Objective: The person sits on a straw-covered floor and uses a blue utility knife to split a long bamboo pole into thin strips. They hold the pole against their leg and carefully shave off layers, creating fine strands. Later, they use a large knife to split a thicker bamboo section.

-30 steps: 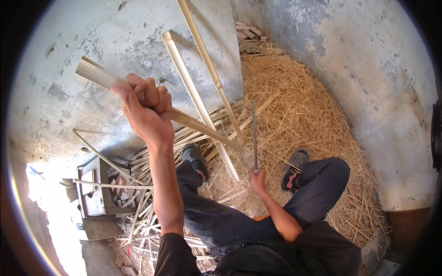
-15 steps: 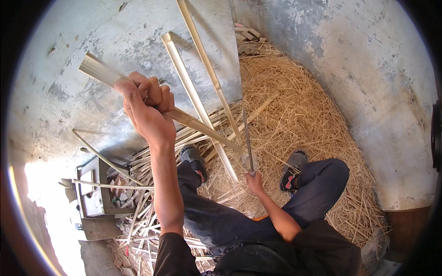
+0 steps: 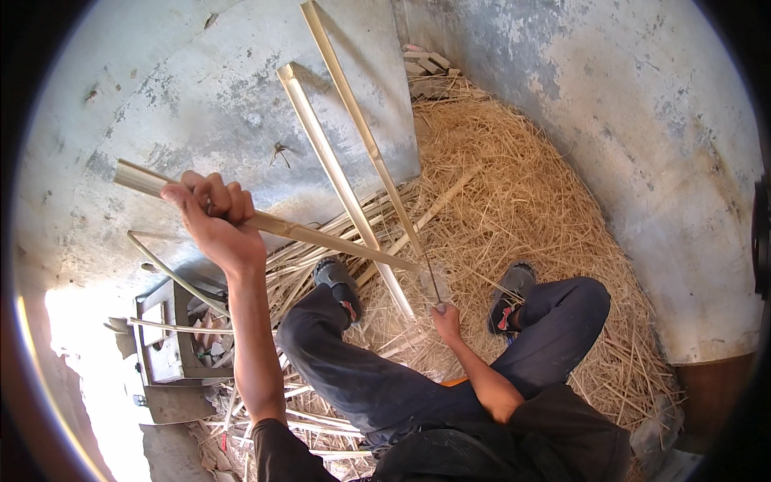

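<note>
My left hand (image 3: 215,221) is raised on the left, its fingers wrapped round a split bamboo strip (image 3: 321,238). From the fist the strip slopes down to the right, and its lower end lies beside the knife between my feet. Low in the middle, my right hand (image 3: 446,323) is closed round a long, narrow, dark-bladed knife (image 3: 434,281), seen nearly edge-on and pointing away from me. Whether blade and strip touch, I cannot tell. Two other bamboo strips, a wider one (image 3: 329,161) and a narrower one (image 3: 361,124), lean against the wall beyond the held strip.
Bamboo shavings (image 3: 514,177) cover the floor ahead and to the right. Thin strips (image 3: 301,257) lie heaped by my left shoe (image 3: 336,281). At left stands a wooden box frame (image 3: 165,337) with scraps in it. Worn plastered walls (image 3: 610,120) rise around me.
My left hand has moved left and a little down with its bamboo strip. The knife blade now appears thinner and tilted more to the left. My left knee has shifted outward.
</note>
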`<state>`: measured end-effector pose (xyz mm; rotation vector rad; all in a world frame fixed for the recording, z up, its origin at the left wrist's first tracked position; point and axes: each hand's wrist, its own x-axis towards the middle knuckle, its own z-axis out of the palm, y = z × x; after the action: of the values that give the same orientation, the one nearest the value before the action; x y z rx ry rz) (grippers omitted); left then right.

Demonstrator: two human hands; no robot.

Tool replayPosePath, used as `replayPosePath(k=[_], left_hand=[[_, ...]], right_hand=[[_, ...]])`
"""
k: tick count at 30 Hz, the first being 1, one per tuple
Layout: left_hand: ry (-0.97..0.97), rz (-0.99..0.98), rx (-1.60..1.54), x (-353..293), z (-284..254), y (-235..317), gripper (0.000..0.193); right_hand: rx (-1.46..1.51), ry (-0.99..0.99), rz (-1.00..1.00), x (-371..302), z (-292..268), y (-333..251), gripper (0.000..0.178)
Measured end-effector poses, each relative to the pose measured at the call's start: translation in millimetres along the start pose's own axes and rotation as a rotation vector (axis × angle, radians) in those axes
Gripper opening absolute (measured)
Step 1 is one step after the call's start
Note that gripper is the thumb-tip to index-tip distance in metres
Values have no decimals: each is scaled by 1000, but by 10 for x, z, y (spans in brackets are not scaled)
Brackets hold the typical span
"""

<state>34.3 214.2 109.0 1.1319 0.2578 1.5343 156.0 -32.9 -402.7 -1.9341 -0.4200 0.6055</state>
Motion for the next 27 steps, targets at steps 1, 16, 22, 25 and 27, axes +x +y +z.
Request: replayPosePath(k=[1,16,22,25,27], left_hand=[[8,11,3,-1,-1,52,52],[106,451,196,508,56,1467,40],[87,416,131,773,-159,1348,40],[80,402,101,834,-302,1460,44],[23,369,38,942,-588,1543,45]], right_hand=[[42,5,-24,-22,5,-70,28],[191,225,281,178,-256,-181,29],[508,85,123,352,-400,-547,29],[668,-14,149,203,-478,-968,27],[823,-19,130,150,-556,-1175,29]])
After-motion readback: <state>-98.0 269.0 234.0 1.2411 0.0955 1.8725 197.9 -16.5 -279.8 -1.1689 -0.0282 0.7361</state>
